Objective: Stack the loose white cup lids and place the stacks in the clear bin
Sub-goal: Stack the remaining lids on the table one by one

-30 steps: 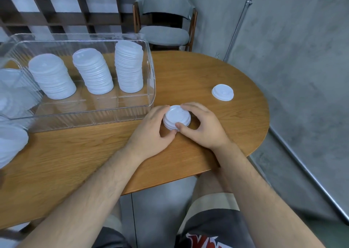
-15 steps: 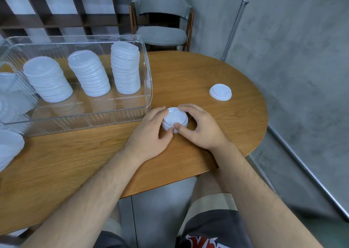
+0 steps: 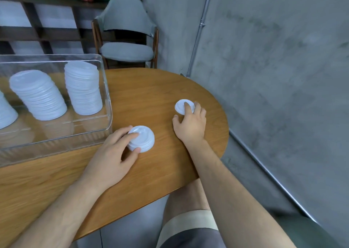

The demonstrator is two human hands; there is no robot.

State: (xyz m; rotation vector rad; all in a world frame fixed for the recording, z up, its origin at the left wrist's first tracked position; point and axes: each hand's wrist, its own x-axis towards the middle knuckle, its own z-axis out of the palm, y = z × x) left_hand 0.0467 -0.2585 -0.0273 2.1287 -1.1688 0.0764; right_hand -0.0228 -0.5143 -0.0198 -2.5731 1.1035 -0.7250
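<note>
Holding a small stack of white lids with thumb and fingers curled round its side, the left hand sits on the table, just beside the near right corner of the clear bin. The right hand reaches toward the table's right edge. Its fingers lie on top of a single lid, and its thumb sticks out to the side and does not touch the lid. So this hand is not gripping anything yet; it only rests on the lid. That lid looks like the only loose one in view, and it needs to go on the small stack. It sits near the right edge of the table, so a push the wrong way could slide it off onto the floor. The lid is thin and lies flat, so fingers may slip when they try to lift it. It could also land crooked on the small stack if it is dropped on fast. Inside the bin stand tall stacks of lids, and one of them leans. A bump from a hand or from the new stack going in could knock them over. No words, brand names or labels can be read on the lids or the bin.
</note>
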